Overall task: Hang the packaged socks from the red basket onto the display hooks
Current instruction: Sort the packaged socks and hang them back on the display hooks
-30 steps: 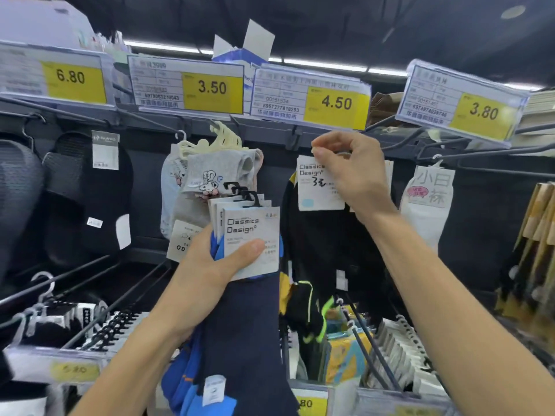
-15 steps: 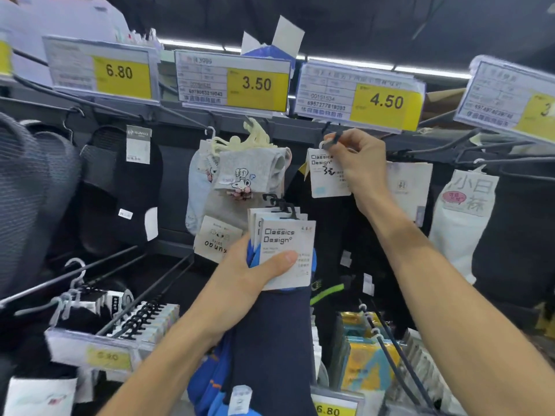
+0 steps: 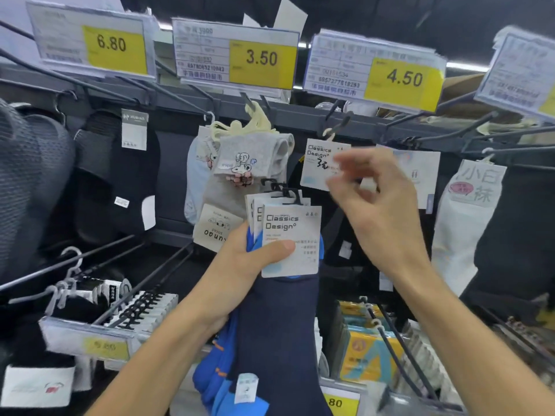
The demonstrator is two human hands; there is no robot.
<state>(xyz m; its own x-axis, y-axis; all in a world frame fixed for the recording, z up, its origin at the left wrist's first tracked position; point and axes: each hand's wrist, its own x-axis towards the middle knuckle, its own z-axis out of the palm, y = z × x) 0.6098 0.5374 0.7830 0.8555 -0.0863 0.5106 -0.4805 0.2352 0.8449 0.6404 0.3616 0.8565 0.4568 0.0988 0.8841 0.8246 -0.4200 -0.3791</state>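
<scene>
My left hand [image 3: 246,259] grips a bundle of packaged socks [image 3: 285,310], navy and blue, with white "Classics Design" cards and black hanger clips on top. My thumb presses on the front card. A matching black pair [image 3: 322,163] with the same white card hangs from the display hook [image 3: 336,121] under the 4.50 price tag. My right hand [image 3: 372,199] is blurred in mid-air just below and right of that hung card, fingers loosely curled and holding nothing. The red basket is out of view.
Price tags reading 6.80 [image 3: 93,43], 3.50 [image 3: 237,55] and 4.50 [image 3: 372,70] line the top rail. Grey cartoon socks [image 3: 249,157], black socks [image 3: 120,175] and white socks [image 3: 468,217] hang on neighbouring hooks. Lower hooks [image 3: 144,283] jut out toward me with more packs.
My right hand has let go of the sock pack on the 4.50 hook and dropped down toward the bundle. The pack now hangs by itself. The left hand holds steady.
</scene>
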